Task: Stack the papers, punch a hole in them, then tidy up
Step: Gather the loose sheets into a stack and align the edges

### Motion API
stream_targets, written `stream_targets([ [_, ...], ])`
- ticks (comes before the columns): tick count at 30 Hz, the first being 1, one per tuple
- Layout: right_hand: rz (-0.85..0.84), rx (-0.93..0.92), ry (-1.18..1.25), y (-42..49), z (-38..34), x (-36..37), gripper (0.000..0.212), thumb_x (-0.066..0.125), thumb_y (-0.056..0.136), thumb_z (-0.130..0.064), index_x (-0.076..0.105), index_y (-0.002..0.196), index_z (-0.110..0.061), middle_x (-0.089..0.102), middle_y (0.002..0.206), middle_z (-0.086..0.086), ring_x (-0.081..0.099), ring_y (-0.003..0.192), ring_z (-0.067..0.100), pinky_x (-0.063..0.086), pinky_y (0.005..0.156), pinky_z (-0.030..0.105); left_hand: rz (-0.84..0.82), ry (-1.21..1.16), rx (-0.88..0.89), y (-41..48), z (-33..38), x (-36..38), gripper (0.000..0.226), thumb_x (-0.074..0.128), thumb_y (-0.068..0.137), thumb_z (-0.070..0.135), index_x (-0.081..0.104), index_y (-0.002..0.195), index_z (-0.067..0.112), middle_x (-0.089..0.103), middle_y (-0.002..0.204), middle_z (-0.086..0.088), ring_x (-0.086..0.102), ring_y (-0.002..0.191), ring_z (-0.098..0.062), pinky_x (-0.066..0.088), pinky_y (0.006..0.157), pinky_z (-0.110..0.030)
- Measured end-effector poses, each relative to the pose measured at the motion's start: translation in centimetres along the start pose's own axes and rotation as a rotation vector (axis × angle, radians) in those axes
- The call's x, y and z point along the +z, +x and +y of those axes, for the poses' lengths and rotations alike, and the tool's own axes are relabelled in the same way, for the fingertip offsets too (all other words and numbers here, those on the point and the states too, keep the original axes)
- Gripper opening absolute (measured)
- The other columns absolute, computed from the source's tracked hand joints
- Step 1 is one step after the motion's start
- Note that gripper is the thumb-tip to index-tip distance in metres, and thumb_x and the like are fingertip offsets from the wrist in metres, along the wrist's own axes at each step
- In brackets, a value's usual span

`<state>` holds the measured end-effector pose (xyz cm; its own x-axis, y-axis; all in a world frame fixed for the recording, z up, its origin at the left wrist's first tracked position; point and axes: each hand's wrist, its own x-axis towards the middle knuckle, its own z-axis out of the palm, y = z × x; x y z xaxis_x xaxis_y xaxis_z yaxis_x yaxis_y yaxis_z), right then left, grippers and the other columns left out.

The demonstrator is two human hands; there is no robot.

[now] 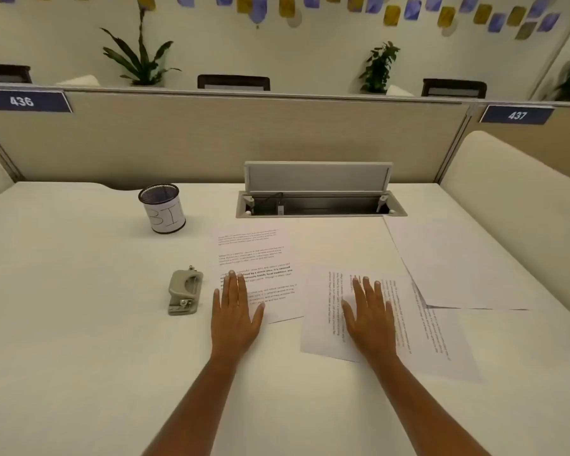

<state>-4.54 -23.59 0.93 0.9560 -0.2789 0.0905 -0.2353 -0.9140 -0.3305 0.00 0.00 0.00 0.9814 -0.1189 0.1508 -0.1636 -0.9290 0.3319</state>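
Note:
Three white sheets lie apart on the white desk. A printed sheet (255, 255) sits upright at the centre, and my left hand (236, 311) lies flat and open on its lower left corner. A second printed sheet (418, 327), turned sideways, lies to the right with my right hand (371, 314) flat and open on its left part. A blank sheet (454, 261) lies at the far right, overlapping the sideways one. A grey hole punch (184, 292) stands left of my left hand, not touched.
A black mesh pen cup (162, 207) with a white label stands at the back left. An open cable hatch (320, 204) with its raised lid sits at the back centre. A beige partition (211, 139) closes the desk's far edge.

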Motion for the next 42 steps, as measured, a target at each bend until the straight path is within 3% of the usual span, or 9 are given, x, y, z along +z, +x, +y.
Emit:
stream_targets([
  [4,-0.033,0.047,-0.052,-0.6,0.0,1.1,0.057,0.03,0.096,-0.041,0.012,0.146,-0.021,0.009,0.158,0.004,0.003,0.146,0.022,0.009,0.117,0.045,-0.029,0.007,-0.018,-0.2,-0.4,0.9,0.077,0.008,0.083,0.053,0.003,0.144,0.006,0.005,0.156,-0.015,0.005,0.145,-0.028,0.003,0.119,-0.04],
  [9,-0.043,0.092,-0.059,-0.6,-0.4,1.7,0.054,0.03,0.096,-0.04,0.019,0.145,-0.02,0.015,0.157,0.005,0.009,0.145,0.021,0.006,0.118,0.044,-0.071,0.003,0.005,0.4,-1.0,1.8,0.066,0.031,0.094,0.043,0.006,0.145,0.008,0.002,0.156,-0.015,0.002,0.145,-0.026,-0.001,0.119,-0.038],
  [18,-0.066,0.098,-0.11,-0.5,-1.1,2.1,0.053,0.022,0.096,-0.041,0.022,0.144,-0.017,0.016,0.156,0.008,0.009,0.145,0.023,0.008,0.118,0.047,-0.072,-0.042,-0.001,0.2,-1.1,2.1,0.063,0.029,0.095,0.04,0.006,0.145,0.011,0.002,0.157,-0.011,0.0,0.146,-0.021,-0.004,0.119,-0.035],
  [22,0.086,0.065,-0.092,-1.6,-4.2,1.7,0.09,-0.009,0.084,-0.057,0.046,0.131,-0.003,0.038,0.144,0.024,0.031,0.136,0.04,0.024,0.106,0.064,-0.059,-0.06,0.004,0.3,-1.2,2.0,0.062,0.03,0.095,0.04,0.009,0.145,0.012,0.004,0.157,-0.011,0.003,0.146,-0.02,-0.004,0.119,-0.034],
  [24,0.006,0.116,-0.073,-2.4,-5.7,2.4,0.101,-0.015,0.075,-0.068,0.034,0.139,-0.008,0.025,0.151,0.021,0.019,0.141,0.037,0.017,0.109,0.063,-0.057,-0.072,0.007,0.2,-1.2,1.9,0.061,0.03,0.095,0.04,0.011,0.145,0.012,0.005,0.157,-0.01,0.004,0.146,-0.02,-0.003,0.119,-0.034],
  [27,-0.154,0.194,-0.04,-3.2,-6.5,4.0,0.088,0.011,0.08,-0.072,0.008,0.146,-0.015,0.0,0.157,0.015,-0.005,0.145,0.031,0.0,0.113,0.059,-0.045,-0.084,0.006,0.1,-1.1,1.8,0.061,0.025,0.093,0.041,0.015,0.145,0.012,0.009,0.157,-0.011,0.007,0.145,-0.021,-0.001,0.119,-0.035],
  [30,-0.207,0.086,-0.078,-3.7,-6.3,4.4,0.084,0.026,0.085,-0.067,-0.002,0.146,-0.017,-0.009,0.157,0.014,-0.011,0.144,0.029,-0.01,0.113,0.054,-0.034,-0.106,0.006,0.1,-1.0,1.6,0.058,0.029,0.093,0.038,0.02,0.144,0.011,0.013,0.156,-0.012,0.011,0.145,-0.022,0.001,0.119,-0.035],
  [36,-0.227,-0.173,-0.102,-3.8,-3.3,3.7,0.083,0.019,0.08,-0.072,-0.006,0.145,-0.027,-0.02,0.154,0.003,-0.017,0.144,0.019,-0.016,0.114,0.042,-0.001,-0.146,-0.002,0.0,-0.6,0.8,0.042,0.045,0.092,0.021,0.045,0.132,0.005,0.038,0.146,-0.017,0.034,0.136,-0.029,0.022,0.115,-0.04],
  [42,-0.273,-0.464,-0.036,-4.0,0.1,1.8,0.064,0.032,0.087,-0.061,0.016,0.143,-0.035,-0.009,0.153,-0.013,-0.011,0.143,0.006,-0.022,0.111,0.027,0.099,-0.149,0.082,-0.5,0.1,-0.3,0.038,0.039,0.082,0.018,0.068,0.094,-0.004,0.07,0.101,-0.025,0.067,0.095,-0.038,0.057,0.079,-0.048],
])
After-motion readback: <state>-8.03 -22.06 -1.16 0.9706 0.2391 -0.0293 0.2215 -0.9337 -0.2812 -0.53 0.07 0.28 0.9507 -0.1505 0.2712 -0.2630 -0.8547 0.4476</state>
